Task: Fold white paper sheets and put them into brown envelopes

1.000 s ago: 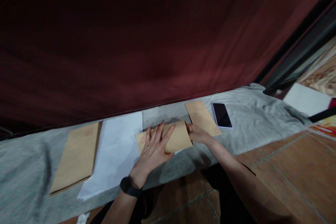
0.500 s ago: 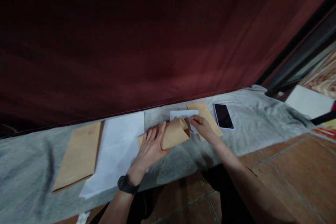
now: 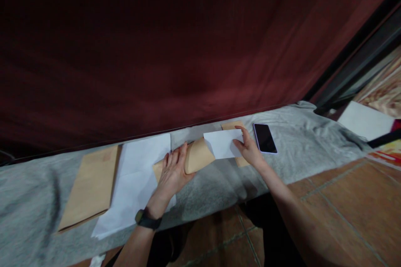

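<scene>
My left hand (image 3: pixel 171 172) lies with its fingers bent over a brown envelope (image 3: pixel 197 156) and holds it down on the grey cloth (image 3: pixel 300 142). The envelope's open end bulges upward. My right hand (image 3: pixel 249 149) pinches the right end of a folded white sheet (image 3: pixel 222 143) that sticks out of the envelope's mouth. Under that hand lies a second brown envelope (image 3: pixel 232 125), mostly covered.
A black phone (image 3: pixel 265 137) lies face up just right of my right hand. To the left are white paper sheets (image 3: pixel 138 179) and a large brown envelope (image 3: pixel 90 185). A dark red curtain (image 3: pixel 175 50) hangs behind the cloth. Tiled floor (image 3: pixel 344 208) lies in front.
My right hand moved to the right and drew the white sheet out of the envelope. My left hand slid a little left with the envelope, which bulged open.
</scene>
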`<state>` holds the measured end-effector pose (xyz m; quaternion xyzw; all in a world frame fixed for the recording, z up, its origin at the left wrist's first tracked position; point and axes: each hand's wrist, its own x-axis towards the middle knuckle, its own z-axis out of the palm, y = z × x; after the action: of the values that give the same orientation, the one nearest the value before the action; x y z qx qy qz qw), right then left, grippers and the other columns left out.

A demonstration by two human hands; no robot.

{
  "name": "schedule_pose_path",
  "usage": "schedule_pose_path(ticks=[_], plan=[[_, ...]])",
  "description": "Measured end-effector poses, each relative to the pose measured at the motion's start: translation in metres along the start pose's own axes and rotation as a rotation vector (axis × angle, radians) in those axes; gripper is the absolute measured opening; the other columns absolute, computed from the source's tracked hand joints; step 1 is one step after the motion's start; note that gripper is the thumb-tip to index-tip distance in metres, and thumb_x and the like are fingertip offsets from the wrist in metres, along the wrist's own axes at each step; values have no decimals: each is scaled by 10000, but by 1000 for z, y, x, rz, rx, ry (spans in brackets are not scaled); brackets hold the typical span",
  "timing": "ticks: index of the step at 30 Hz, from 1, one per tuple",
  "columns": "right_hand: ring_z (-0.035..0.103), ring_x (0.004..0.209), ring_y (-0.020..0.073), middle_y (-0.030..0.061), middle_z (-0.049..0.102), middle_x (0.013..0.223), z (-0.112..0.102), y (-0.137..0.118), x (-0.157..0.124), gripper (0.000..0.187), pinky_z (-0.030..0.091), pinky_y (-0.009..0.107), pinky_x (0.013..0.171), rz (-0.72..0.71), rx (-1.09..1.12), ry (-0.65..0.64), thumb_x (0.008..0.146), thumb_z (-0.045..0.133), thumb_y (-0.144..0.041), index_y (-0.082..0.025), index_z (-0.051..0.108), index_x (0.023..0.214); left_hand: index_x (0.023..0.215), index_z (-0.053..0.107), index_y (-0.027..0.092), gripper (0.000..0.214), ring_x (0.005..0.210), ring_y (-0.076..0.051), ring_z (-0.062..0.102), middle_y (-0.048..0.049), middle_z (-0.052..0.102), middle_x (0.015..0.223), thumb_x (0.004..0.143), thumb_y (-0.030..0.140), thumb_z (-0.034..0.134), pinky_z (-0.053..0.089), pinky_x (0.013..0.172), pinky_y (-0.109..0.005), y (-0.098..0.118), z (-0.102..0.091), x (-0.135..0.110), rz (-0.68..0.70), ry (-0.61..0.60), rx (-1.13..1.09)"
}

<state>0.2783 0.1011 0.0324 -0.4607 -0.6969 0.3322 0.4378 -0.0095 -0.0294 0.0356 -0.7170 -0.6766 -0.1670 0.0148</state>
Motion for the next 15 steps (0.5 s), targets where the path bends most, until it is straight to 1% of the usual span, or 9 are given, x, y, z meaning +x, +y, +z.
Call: schedule_pose_path(ticks=[2, 3, 5, 7, 10, 12, 15], plan=[[622, 897, 257, 78, 674, 977, 0, 2, -1, 345, 499, 378, 813, 26, -71, -56, 845, 574, -351, -214, 586, 1162, 1599, 72, 228, 1056, 1344, -352, 457, -156, 498, 1445, 773, 385, 711, 254, 1172, -580, 1, 0, -1, 14, 9, 33], [618, 846, 251, 61, 669, 890, 0, 3, 0, 264, 496, 365, 769, 40, -86, -80, 840, 577, -364, -221, 600, 1060, 1598, 86, 229, 1046, 1346, -353, 455, -158, 492, 1448, 774, 384, 711, 245, 1177, -587, 0, 0, -1, 20, 13, 48], [606, 785, 229, 35, 656, 817, 0, 7, 1, 191, 484, 342, 719, 51, -62, -125, 825, 580, -390, -229, 586, 928, 1596, 104, 230, 1039, 1340, -354, 462, -159, 498, 1433, 771, 390, 716, 236, 1179, -598, -1, 2, -2, 26, 7, 63], [598, 766, 209, 24, 659, 821, 1, 11, 3, 206, 476, 329, 707, 58, 4, -147, 807, 580, -409, -222, 577, 892, 1597, 87, 228, 1068, 1332, -357, 466, -158, 511, 1402, 760, 406, 726, 238, 1172, -614, -4, 4, -1, 10, -3, 48], [584, 741, 189, 14, 659, 815, 2, 18, 5, 254, 465, 310, 678, 107, 95, -157, 779, 585, -423, -202, 588, 904, 1598, 29, 235, 1125, 1347, -356, 446, -156, 502, 1392, 744, 421, 737, 233, 1166, -635, -9, 7, 1, 8, -10, 5], [571, 713, 178, 3, 652, 787, 1, 22, 6, 263, 446, 293, 643, 142, 114, -179, 762, 594, -414, -195, 598, 908, 1598, 22, 254, 1130, 1373, -354, 419, -158, 472, 1420, 741, 412, 741, 207, 1175, -639, -10, 7, 2, 40, -15, 0], [554, 697, 169, -6, 638, 759, 0, 24, 6, 249, 422, 281, 624, 133, 109, -193, 747, 610, -398, -192, 605, 888, 1598, 39, 261, 1138, 1402, -361, 385, -169, 439, 1451, 729, 398, 760, 177, 1183, -640, -11, 7, 3, 54, -21, 1]])
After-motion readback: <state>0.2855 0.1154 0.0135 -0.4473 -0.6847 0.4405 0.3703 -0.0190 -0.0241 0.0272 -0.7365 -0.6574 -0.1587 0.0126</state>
